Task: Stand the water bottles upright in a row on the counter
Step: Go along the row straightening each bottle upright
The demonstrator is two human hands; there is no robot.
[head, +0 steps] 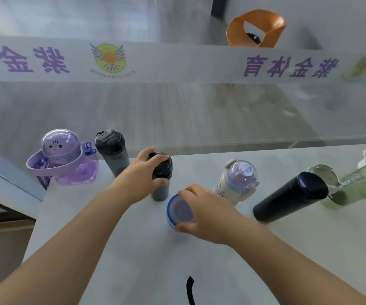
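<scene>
Several water bottles stand on the white counter (133, 249). My left hand (141, 175) grips a grey bottle with a black cap (160, 172), which stands upright. My right hand (204, 213) is closed around a blue-rimmed bottle (178, 211), seen from above, just in front of the grey one. To the left stand a purple cartoon bottle (63, 159) and a second grey bottle (112, 153). To the right are a lilac-lidded white bottle (237, 181), a dark navy flask (292, 197) and a green bottle with an open lid (351, 186).
A glass panel with a white banner and purple lettering (177, 62) rises behind the counter's far edge. An orange chair (256, 27) stands beyond it. The counter's left edge drops off near the purple bottle. A black curved mark (189, 289) lies on the counter near me.
</scene>
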